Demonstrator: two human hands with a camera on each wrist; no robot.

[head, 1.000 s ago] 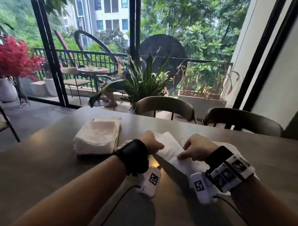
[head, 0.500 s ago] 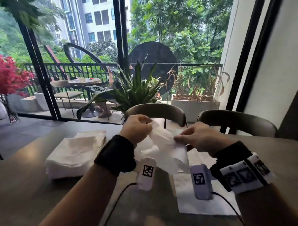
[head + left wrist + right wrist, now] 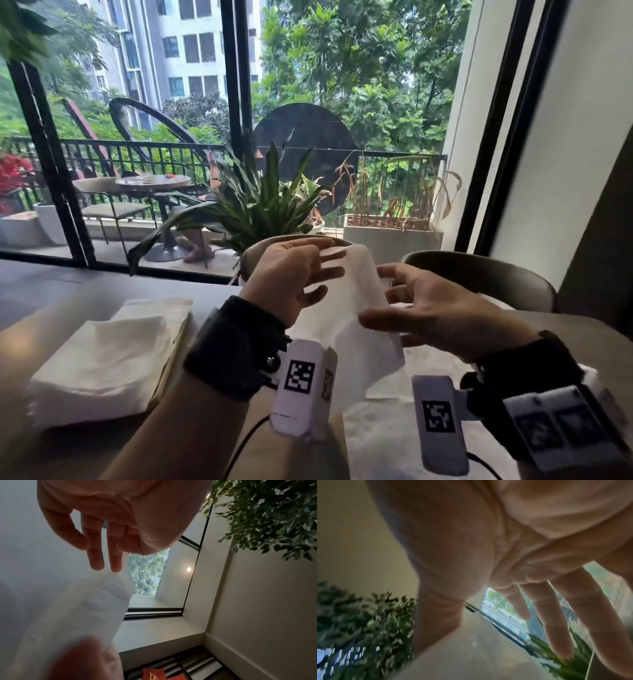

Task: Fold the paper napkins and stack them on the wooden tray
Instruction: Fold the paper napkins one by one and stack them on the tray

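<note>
Centre of the head view: a white paper napkin (image 3: 356, 308) held up in the air above the table (image 3: 61, 452), hanging slack, its lower corner drooping toward the lower middle of the frame. At its top left edge, the left hand (image 3: 291, 274), thumb and forefinger pinching the upper edge, the remaining fingers loosely spread beside the sheet. From the right, the right hand (image 3: 435, 315), palm turned toward the napkin, fingers stretched out straight and spread, thumb lying against the napkin's right side; whether anything is truly nipped there cannot be told. In the left wrist view, the same napkin (image 3: 68, 608) filling the lower left of the frame, fingers (image 3: 96, 555) extended downward onto its edge. In the right wrist view, only the palm and long straight fingers (image 3: 556, 622), blurred, with no paper seen. Lower left of the head view: a stack of napkins (image 3: 99, 363) resting on the wooden tray (image 3: 171, 363), only a thin edge of the tray showing along the stack's right side. Lower right, flat on the table under the wrists: more white napkin sheets (image 3: 383, 445). Behind, at mid-frame: two chair backs (image 3: 486, 274) and a green potted plant (image 3: 267, 205).
</note>
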